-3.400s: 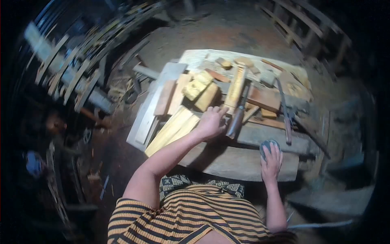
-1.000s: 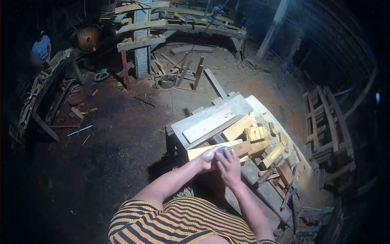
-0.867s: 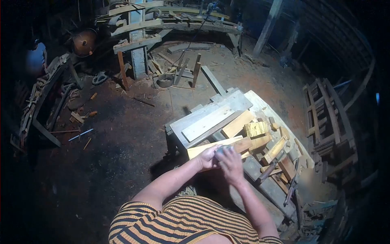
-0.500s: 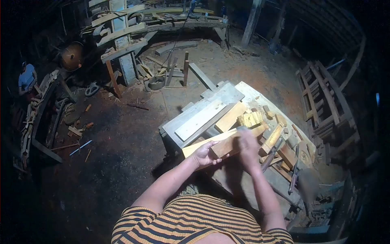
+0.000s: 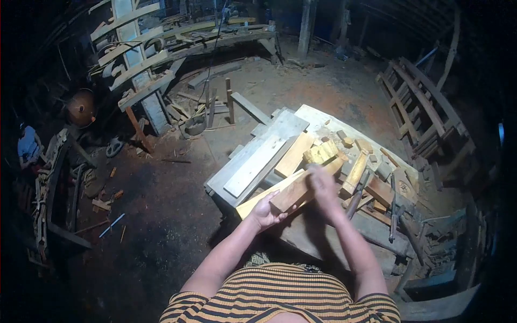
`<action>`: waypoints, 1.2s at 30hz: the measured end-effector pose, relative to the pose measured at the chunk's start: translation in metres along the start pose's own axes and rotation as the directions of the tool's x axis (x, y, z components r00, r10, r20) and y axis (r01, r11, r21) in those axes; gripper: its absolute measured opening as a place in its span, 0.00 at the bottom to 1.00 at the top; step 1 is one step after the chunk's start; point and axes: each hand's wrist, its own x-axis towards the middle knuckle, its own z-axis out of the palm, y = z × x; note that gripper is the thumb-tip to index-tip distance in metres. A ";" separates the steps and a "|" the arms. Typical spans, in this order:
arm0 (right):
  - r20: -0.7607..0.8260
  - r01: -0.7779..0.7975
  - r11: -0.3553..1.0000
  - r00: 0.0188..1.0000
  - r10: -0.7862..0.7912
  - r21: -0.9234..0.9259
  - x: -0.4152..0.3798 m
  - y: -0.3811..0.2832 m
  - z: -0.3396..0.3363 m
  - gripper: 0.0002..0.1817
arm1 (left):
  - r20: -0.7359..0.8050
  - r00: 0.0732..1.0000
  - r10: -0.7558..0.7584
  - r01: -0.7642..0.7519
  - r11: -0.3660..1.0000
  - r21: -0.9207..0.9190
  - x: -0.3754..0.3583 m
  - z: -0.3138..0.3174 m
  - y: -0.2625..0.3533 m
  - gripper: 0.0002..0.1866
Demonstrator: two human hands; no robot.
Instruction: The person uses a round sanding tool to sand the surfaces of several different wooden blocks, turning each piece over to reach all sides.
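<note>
My left hand (image 5: 266, 212) grips the near end of a brown wooden block (image 5: 290, 198), thumb on top and fingers curled underneath. The block is held tilted over the bench, its far end pointing away to the right. Above its middle is my right hand (image 5: 324, 189), smeared by motion; its fingers do not show clearly, nor whether anything is in them. A pale yellow board (image 5: 249, 206) lies just behind the block. Close to the right hand's fingertips sits a rough bright yellow wood piece (image 5: 321, 153).
The wooden bench (image 5: 219, 185) carries a pale plank (image 5: 253, 169), several offcuts and a dark long tool (image 5: 395, 218) on the right. A slatted wooden frame (image 5: 417, 105) leans at right. Behind stands a lumber-laden rack (image 5: 141, 81); a person (image 5: 28, 146) is at far left.
The view has shifted, so the bench and surroundings sit further left. My right hand still blurs over the block, and my left hand keeps its grip on the near end.
</note>
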 end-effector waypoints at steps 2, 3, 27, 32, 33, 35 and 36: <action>0.137 0.375 0.915 0.924 -0.356 -0.152 -0.033 -0.031 0.021 0.17 | 0.370 0.929 -0.020 0.032 0.999 -0.027 0.012 -0.032 0.002 0.22; 0.261 0.476 0.856 0.868 -0.421 -0.201 -0.047 -0.050 0.027 0.18 | -0.202 0.968 0.148 -0.119 0.982 0.148 -0.001 0.012 -0.003 0.20; 0.100 0.215 0.922 0.976 -0.192 -0.323 0.011 0.063 0.031 0.18 | -0.024 1.000 -0.013 0.013 1.000 -0.029 -0.003 0.002 -0.004 0.26; 0.033 0.336 0.925 0.941 -0.336 -0.177 -0.017 -0.014 0.029 0.14 | 0.016 0.999 0.036 -0.036 0.999 0.022 -0.001 0.002 -0.004 0.25; 0.234 0.438 0.871 0.891 -0.388 -0.224 -0.035 -0.023 0.037 0.18 | -0.141 0.983 0.119 -0.106 0.990 0.093 0.000 0.004 -0.007 0.25; 0.281 0.461 0.859 0.874 -0.396 -0.222 -0.064 -0.044 0.044 0.18 | -0.200 0.974 0.103 -0.113 0.993 -0.036 0.000 -0.003 -0.007 0.23; 0.276 0.465 0.864 0.871 -0.407 -0.194 -0.068 -0.045 0.045 0.17 | -0.203 0.974 0.101 -0.110 0.993 -0.034 0.004 -0.013 -0.005 0.23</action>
